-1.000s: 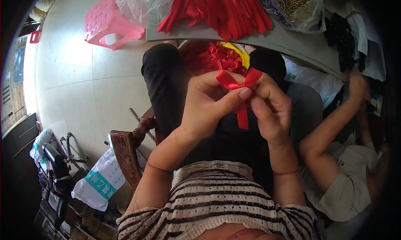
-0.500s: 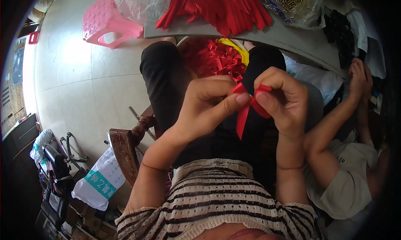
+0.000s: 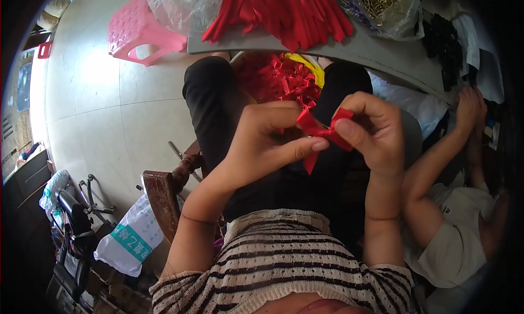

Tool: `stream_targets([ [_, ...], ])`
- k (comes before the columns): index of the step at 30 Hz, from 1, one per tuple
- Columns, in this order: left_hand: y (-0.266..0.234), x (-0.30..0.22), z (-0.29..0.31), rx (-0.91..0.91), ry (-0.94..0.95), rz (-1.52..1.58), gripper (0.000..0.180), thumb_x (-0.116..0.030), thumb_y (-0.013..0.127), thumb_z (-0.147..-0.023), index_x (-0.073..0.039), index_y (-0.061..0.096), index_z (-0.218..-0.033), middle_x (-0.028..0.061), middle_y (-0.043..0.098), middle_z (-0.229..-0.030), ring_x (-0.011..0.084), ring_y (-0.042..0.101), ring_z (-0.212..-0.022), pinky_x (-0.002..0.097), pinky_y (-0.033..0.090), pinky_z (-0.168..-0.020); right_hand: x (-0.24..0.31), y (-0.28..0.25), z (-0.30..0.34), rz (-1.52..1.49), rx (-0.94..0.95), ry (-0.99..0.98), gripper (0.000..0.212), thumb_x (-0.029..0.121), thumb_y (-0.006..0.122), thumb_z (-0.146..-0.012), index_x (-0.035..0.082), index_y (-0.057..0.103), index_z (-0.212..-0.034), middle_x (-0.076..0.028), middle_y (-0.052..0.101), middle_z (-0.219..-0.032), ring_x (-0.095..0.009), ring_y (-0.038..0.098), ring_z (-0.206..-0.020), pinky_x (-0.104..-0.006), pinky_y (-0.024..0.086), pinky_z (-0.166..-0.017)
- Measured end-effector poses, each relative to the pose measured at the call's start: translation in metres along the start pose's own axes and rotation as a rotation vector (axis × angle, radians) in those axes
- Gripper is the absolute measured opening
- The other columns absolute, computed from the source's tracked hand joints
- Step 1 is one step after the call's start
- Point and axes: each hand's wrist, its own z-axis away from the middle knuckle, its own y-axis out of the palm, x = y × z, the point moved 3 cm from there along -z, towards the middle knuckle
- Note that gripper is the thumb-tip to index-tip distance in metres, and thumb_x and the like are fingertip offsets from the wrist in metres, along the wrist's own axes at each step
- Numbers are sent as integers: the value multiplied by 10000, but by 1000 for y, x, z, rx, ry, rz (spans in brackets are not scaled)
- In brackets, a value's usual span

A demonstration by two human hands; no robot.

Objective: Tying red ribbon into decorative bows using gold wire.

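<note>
A red ribbon bow [image 3: 326,132] is held over my lap between both hands, with one loop to each side and a short tail hanging below. My right hand [image 3: 376,129] pinches the right loop between thumb and index finger. The left thumb lies along the lower edge of the bow, and the index finger of my left hand [image 3: 261,135] is behind the left loop; its other fingertips are hidden. Between my knees stands a container of finished-looking red bows [image 3: 278,82], with a yellow bag [image 3: 310,65] at its rim.
Long red ribbon strips [image 3: 284,13] hang over the grey table edge [image 3: 376,52]. Beside them lies a clear bag of gold-coloured ties [image 3: 382,3]. A pink stool [image 3: 136,33] stands left. At right, a co-worker's arm [image 3: 436,155] is close to mine. A wooden chair arm [image 3: 161,199] is at my left.
The left thumb has slid down off the front of the bow, and the left loop now stands up more openly. The tail looks shorter. My right hand keeps its pinch.
</note>
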Motion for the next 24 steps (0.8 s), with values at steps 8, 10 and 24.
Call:
stream_targets([
  [8, -3, 16, 5, -145, -277, 152, 144, -93, 698, -803, 22, 644, -868, 36, 637, -741, 42, 545, -623, 183, 434, -557, -13, 14, 0, 332, -13, -162, 125, 63, 662, -800, -13, 576, -852, -76, 598, -719, -102, 582, -647, -234, 453, -601],
  [10, 2, 21, 7, -203, -283, 344, 141, -92, 695, -806, 23, 640, -866, 25, 629, -734, 38, 539, -621, 180, 430, -553, -18, 21, 3, 298, -110, -166, 120, 67, 654, -804, -9, 566, -834, -74, 596, -738, -116, 592, -677, -240, 456, -616],
  [24, -1, 16, 17, -108, -98, -39, 99, -49, 712, -761, -4, 640, -812, 59, 613, -671, 98, 593, -592, 224, 437, -508, -18, 12, -8, 141, -102, -194, 114, 77, 597, -850, 5, 547, -777, -33, 555, -742, -81, 493, -641, -208, 396, -602],
])
